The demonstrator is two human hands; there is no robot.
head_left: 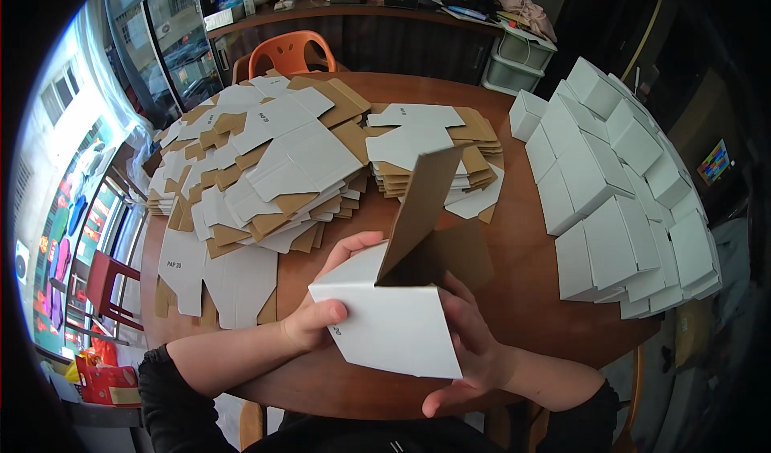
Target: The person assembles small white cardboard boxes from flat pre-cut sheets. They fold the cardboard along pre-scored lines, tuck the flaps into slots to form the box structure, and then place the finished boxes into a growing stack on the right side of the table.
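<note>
The white box (393, 328) is in front of the person, over the near part of the table (518, 308), w/ its top open. L hand (309, 324) grasps the left side, thumb on the white front face. R hand (488, 365) lays its fingers along the right side, but its thumb is spread away below; I cannot tell how firmly they press. The tall brown flap (418, 212) stands up; a 2nd brown flap (466, 256) leans outward behind.

Poss. problems: if L thumb presses too hard, the front face could bend, b/c an open box is prob. weak. W/o R thumb, the box could twist. If the tall brown flap folds crookedly, it could catch on R fingers or crease wrongly.
</note>
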